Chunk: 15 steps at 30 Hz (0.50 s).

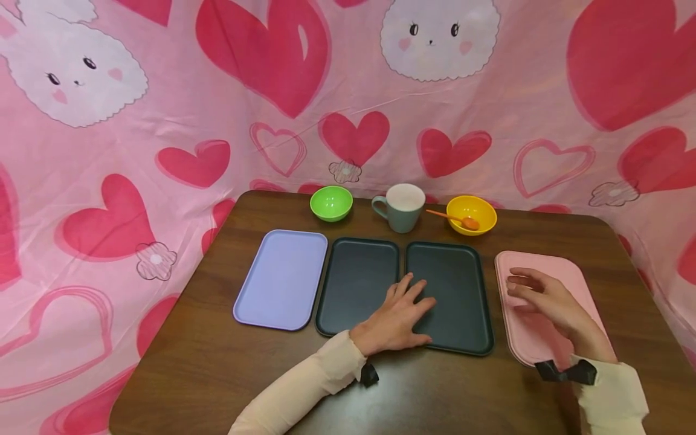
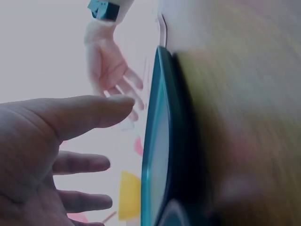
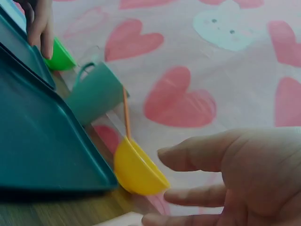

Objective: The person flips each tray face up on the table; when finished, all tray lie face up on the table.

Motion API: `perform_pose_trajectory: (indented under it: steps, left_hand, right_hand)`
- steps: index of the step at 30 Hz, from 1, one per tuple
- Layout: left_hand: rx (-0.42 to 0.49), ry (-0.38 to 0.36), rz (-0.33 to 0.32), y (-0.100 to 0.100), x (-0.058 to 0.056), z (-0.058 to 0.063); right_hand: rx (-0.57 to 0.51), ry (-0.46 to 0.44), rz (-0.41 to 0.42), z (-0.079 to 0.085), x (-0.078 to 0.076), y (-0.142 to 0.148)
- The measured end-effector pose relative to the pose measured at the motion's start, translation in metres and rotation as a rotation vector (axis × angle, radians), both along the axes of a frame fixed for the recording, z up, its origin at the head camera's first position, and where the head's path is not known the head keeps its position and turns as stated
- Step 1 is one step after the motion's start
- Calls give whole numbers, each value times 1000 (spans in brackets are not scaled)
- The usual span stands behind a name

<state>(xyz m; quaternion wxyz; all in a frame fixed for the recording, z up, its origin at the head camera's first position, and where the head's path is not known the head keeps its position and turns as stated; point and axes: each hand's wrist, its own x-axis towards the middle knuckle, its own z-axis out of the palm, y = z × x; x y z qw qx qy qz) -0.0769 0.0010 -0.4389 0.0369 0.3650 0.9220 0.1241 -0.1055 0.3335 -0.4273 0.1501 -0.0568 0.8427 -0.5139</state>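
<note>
My left hand [image 1: 396, 317], fingers spread, hovers over the two dark trays, nearest the right dark tray [image 1: 454, 290]; the left dark tray [image 1: 361, 266] lies beside it. In the left wrist view a gap shows between the thumb [image 2: 94, 113] and the tray's rim [image 2: 157, 122]. My right hand [image 1: 551, 302] is above the pink tray [image 1: 544, 266] with its fingers loosely bent and nothing held. The right wrist view shows its thumb [image 3: 197, 153] and fingers apart. Whether either hand touches a tray beneath it is hard to tell.
A lavender tray [image 1: 283, 278] lies at the left. Along the back stand a green bowl [image 1: 331, 203], a grey-green mug [image 1: 402, 211] and a yellow bowl [image 1: 484, 211] with an orange spoon [image 1: 469, 223] in it. Behind the wooden table [image 1: 217, 362] hangs a pink heart-patterned cloth [image 1: 179, 90].
</note>
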Motion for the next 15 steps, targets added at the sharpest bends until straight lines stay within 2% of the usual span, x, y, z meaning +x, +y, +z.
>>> perform_pose_trajectory:
  steps: [2, 6, 7, 8, 10, 13, 15]
  left_hand:
    - [9, -8, -7, 8, 2, 2]
    - [11, -11, -33, 27, 6, 3]
    - [10, -4, -41, 32, 7, 2]
    - [10, 2, -48, 37, 8, 2]
    - [4, 26, -59, 47, 11, 1]
    - [-10, 63, -68, 63, 15, 1]
    - [-23, 69, -71, 73, 17, 1]
  right_hand:
    - [-62, 38, -17, -2, 1, 10]
    - [-292, 119, -66, -7, 2, 26]
    - [-330, 138, -89, -8, 2, 29]
    - [-319, 165, -119, -9, 2, 32]
    - [-201, 209, -210, -9, 3, 38]
    - [124, 218, -339, -8, 4, 46]
    - [302, 203, -371, -7, 4, 52]
